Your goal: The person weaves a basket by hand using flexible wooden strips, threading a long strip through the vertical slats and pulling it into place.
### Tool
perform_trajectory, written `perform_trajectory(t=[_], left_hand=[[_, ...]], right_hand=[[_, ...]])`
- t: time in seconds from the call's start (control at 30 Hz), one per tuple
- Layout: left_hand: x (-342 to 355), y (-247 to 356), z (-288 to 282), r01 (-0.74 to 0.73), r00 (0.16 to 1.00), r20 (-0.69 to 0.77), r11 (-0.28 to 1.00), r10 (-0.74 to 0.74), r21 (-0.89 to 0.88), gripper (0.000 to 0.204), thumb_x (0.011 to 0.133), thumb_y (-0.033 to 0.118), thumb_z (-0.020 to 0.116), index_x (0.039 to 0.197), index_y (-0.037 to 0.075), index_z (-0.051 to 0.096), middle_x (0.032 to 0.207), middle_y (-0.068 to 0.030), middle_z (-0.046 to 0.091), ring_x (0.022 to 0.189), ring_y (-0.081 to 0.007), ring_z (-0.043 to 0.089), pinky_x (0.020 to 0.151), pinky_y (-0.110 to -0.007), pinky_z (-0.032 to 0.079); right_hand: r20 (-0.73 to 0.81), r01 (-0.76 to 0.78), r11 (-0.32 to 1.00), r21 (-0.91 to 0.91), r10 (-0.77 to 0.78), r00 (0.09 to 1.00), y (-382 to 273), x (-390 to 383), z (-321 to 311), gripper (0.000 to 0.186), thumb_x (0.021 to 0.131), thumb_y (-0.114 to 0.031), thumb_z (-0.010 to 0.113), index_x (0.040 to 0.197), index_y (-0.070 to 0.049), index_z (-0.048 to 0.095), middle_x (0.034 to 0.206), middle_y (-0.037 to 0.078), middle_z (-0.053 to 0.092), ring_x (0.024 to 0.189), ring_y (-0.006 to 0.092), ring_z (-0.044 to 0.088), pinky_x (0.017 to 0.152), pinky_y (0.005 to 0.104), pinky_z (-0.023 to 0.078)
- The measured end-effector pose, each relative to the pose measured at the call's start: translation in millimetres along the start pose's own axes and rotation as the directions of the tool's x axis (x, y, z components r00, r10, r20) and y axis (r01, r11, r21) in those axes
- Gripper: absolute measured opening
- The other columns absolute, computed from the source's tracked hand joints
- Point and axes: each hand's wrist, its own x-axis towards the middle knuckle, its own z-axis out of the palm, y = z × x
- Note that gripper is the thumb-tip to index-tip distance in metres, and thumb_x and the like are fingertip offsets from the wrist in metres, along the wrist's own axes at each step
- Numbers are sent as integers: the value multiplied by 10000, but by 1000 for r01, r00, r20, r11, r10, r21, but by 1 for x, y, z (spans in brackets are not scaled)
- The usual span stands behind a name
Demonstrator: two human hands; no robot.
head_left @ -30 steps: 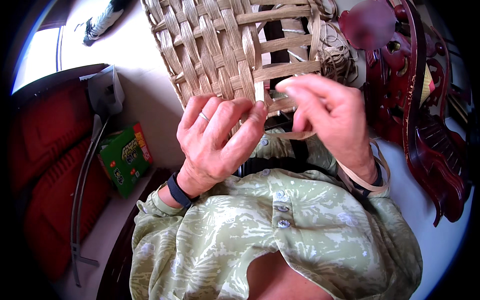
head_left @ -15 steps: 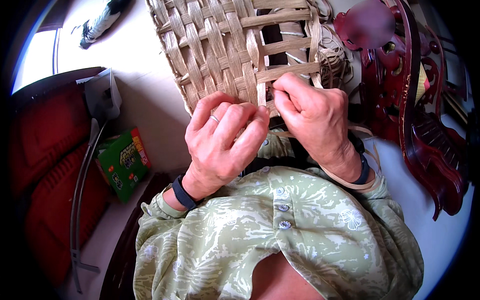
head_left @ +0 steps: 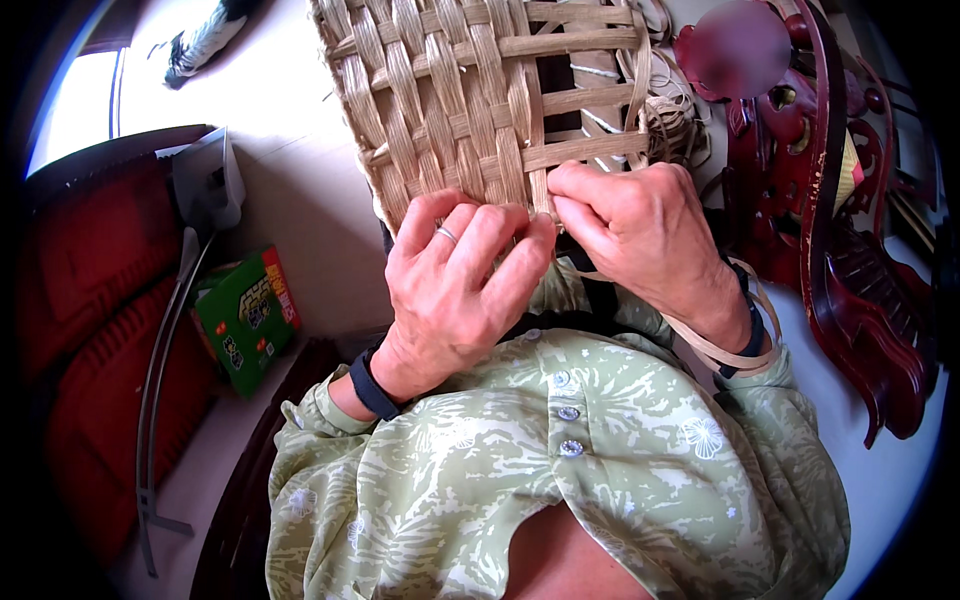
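A woven panel of tan flat strips (head_left: pixel 432 85) lies across the top middle, densely woven at left, with open gaps at right. My left hand (head_left: pixel 470 280) has its fingers curled on the lower edge of the weave, thumb and index tip pinched at a strip. My right hand (head_left: pixel 635 240) is closed, thumb against index finger, on an upright strip (head_left: pixel 539 180) in the weave just right of my left fingertips. A loose strip (head_left: pixel 708 348) loops round my right wrist and runs behind that hand. What the fingertips grip is partly hidden.
A bundle of tan strands (head_left: pixel 675 128) lies right of the weave, beside carved dark-red wooden furniture (head_left: pixel 835 250). At left are a red ribbed panel (head_left: pixel 90 380), a bent grey metal stand (head_left: pixel 160 400) and a green box (head_left: pixel 240 310). A black-and-white object (head_left: pixel 200 40) sits top left.
My right hand has moved from above the gap, fingers loosely bent, to pinching at the strip beside my left fingertips. My left hand and the weave have shifted slightly right.
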Motion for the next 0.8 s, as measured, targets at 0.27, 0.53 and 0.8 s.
perform_trajectory(t=[0.27,0.53,0.8], left_hand=[[4,-5,-4,28,997,71,998,-32,47,169,761,103,726,913,86,654,864,-3,590,730,-148,594,748,-337,500],[3,-4,2,30,998,60,999,-33,41,164,762,108,723,916,106,665,858,11,580,719,-141,585,765,-328,475],[6,5,-8,99,966,226,987,-126,130,287,753,126,771,1031,128,699,913,-1,597,827,-171,609,803,-331,468]], right_hand=[[-51,-55,948,313,75,996,-11,-19,-8,367,793,-156,797,1098,-21,645,712,107,638,611,227,646,562,325,503],[-269,264,962,-62,-271,924,-10,-39,12,271,750,-97,748,982,-6,641,756,58,580,655,227,599,593,357,483],[-324,349,919,-183,-391,862,2,-38,16,246,714,-88,668,941,6,661,819,73,561,714,229,583,609,351,485]])
